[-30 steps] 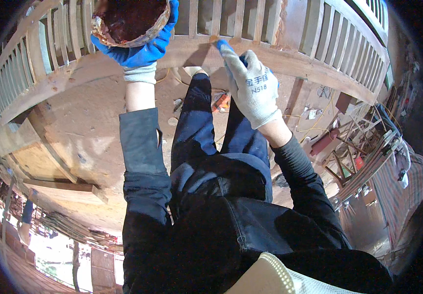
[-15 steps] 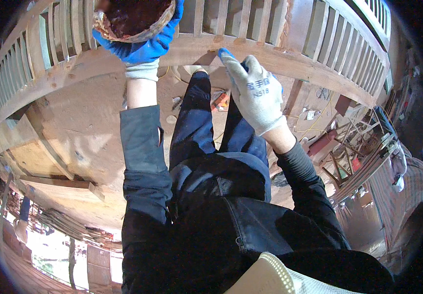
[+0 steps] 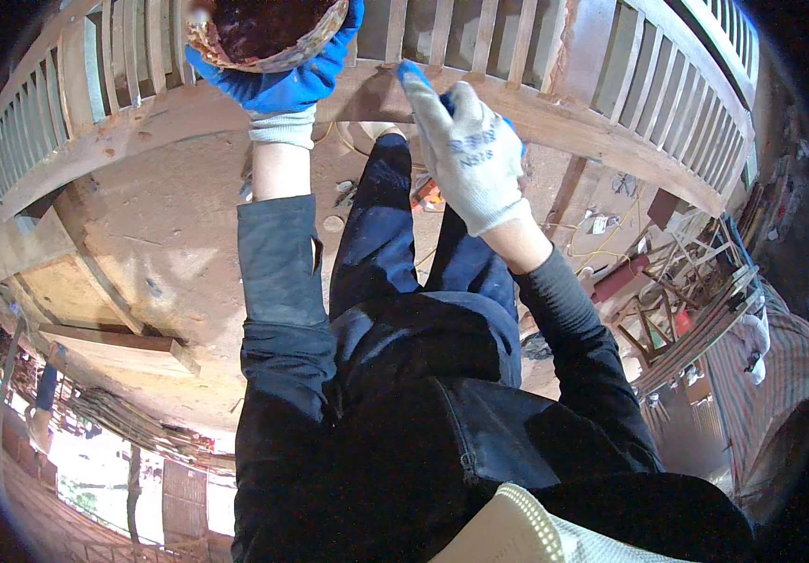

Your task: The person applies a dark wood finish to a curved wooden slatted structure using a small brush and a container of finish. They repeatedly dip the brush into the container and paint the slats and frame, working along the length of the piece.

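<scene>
A round, crusty-rimmed bowl (image 3: 306, 51), glossy red-brown inside, is clasped by the blue-and-white-gloved left grip (image 3: 284, 91); whether the matching right grip (image 3: 470, 155) is closed cannot be told.

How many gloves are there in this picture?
2: one on the left hand, which holds the bowl; one on the right hand, at the wooden rail. No others are visible.

The place looks like a woodworking workshop: a long slatted wooden frame (image 3: 629, 148) runs across the far side of a bare, stained floor (image 3: 198, 249). Boards (image 3: 123, 349) rest toward the floor's left edge, a pile of long strips (image 3: 132, 418) fills its near left corner, and jumbled wooden pieces (image 3: 648, 328) crowd its right edge.
</scene>
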### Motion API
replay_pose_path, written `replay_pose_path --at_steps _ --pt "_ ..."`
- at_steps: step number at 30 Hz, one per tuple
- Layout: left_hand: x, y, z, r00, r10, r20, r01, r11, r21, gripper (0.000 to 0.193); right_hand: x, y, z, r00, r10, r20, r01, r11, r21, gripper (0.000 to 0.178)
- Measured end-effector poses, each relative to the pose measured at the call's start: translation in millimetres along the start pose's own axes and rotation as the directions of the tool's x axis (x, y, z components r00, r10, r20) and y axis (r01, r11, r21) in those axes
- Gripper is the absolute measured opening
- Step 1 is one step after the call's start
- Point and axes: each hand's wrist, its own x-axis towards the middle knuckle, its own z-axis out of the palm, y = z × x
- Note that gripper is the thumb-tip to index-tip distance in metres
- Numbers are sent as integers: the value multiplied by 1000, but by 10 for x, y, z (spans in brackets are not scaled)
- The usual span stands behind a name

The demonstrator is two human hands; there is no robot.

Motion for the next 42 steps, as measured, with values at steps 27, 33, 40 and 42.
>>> replay_pose_path --at_steps 27,33,40,42 --pt "-36 29 -33 997 48 -62 -46 999 22 67 11 -25 -101 999 36 19 -36 999 34 43" --pt "-48 57 -12 995 71 -67 -69 997 29 67 -26 -59 -36 995 -32 91 33 999 -10 44" --pt "-33 38 -49 993 77 -84 -75 997 29 67 -23 -35 -103 997 -14 81 20 997 -74 47" --pt "-62 55 -57 992 89 -92 -86 996 38 67 -51 -123 -205 986 -17 166 30 997 -74 47"
